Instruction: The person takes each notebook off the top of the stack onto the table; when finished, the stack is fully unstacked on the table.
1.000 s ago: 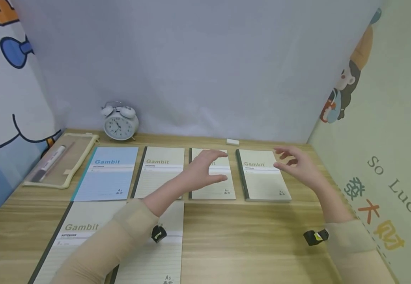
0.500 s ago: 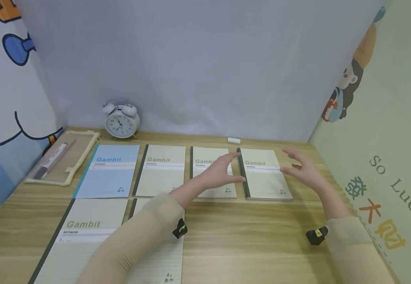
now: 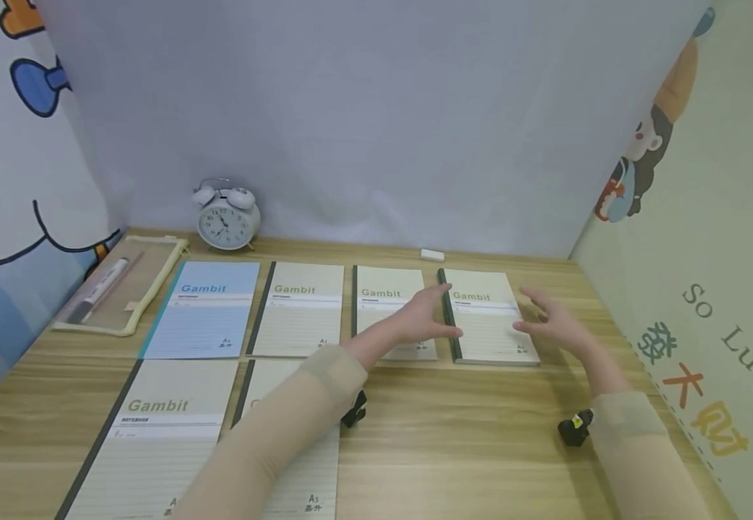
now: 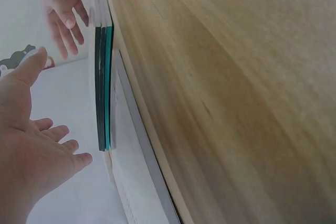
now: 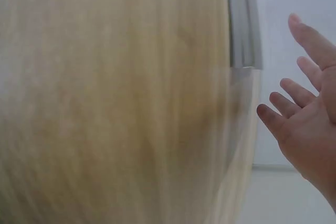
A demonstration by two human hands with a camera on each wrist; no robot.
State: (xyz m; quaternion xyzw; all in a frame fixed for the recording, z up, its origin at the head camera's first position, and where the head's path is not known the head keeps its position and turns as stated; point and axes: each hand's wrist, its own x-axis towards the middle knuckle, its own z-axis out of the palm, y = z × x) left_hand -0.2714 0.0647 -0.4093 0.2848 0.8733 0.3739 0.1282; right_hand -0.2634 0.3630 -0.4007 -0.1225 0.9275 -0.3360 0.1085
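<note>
A small stack of cream Gambit notebooks (image 3: 490,336) lies at the right end of the back row. Its dark and teal spines (image 4: 103,93) show in the left wrist view. My left hand (image 3: 420,318) hovers at the stack's left side, over part of a single cream notebook (image 3: 379,283). On the other side, my right hand (image 3: 557,321) is just off the stack's right edge. Both hands have thumb and fingers spread, with nothing held. The right wrist view shows the stack's page edges (image 5: 244,24) beside my right hand.
Left along the row lie another cream notebook (image 3: 298,318) and a blue one (image 3: 204,310). Two larger-looking notebooks lie in front, one (image 3: 162,433) partly under my left sleeve. A mesh pouch (image 3: 145,282), an alarm clock (image 3: 228,222) and a white eraser-like block (image 3: 431,256) sit behind.
My left hand has moved right, from over the third notebook to the stack's spine side. My right hand has shifted slightly outward and lower, off the stack's right edge. The notebooks have stayed put.
</note>
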